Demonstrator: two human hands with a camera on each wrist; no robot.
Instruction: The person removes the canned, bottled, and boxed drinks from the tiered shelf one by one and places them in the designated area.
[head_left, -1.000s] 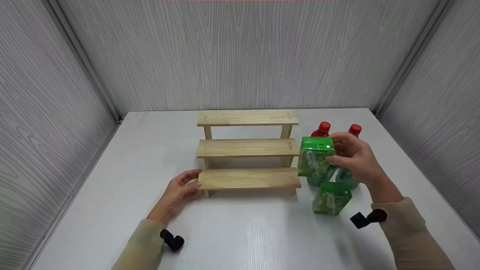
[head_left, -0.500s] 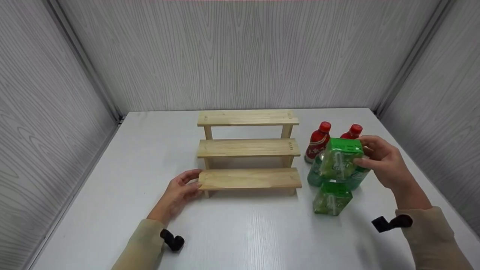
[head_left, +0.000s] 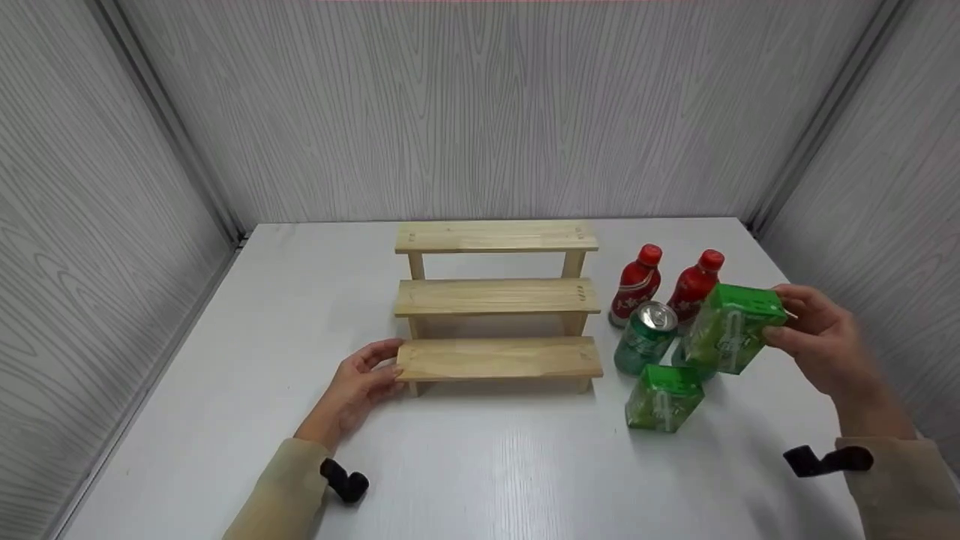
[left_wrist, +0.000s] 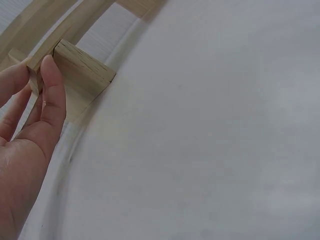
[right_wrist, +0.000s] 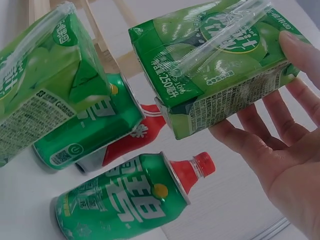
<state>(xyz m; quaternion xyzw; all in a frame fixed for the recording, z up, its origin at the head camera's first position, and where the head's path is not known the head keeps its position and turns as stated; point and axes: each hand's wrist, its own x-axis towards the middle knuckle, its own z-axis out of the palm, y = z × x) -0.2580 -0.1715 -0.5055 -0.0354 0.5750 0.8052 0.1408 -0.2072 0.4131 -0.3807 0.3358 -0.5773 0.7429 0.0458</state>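
My right hand [head_left: 821, 341] grips a green juice box [head_left: 731, 330] with a straw on its side, raised above the drinks at the right. In the right wrist view the thumb lies on one side and the fingers are under the carton. A second juice box [head_left: 665, 401] stands on the table in front of two green drink cans, one can [head_left: 643, 341] plain to see and the other can [right_wrist: 122, 197] mostly hidden by the held carton in the head view. With thumb and fingers, my left hand [head_left: 360, 379] pinches the left end of the lowest step of a three-step wooden rack [head_left: 499, 358].
Behind the cans stand two red-capped bottles, the left bottle [head_left: 636, 286] and the right bottle [head_left: 694, 285]. Grey wood-grain panels [head_left: 480, 112] enclose the white table [head_left: 300, 300] at the back and both sides.
My right hand has carried the juice box rightward from beside the rack, uncovering the bottles and the left can. My left hand and the rack have stayed put.
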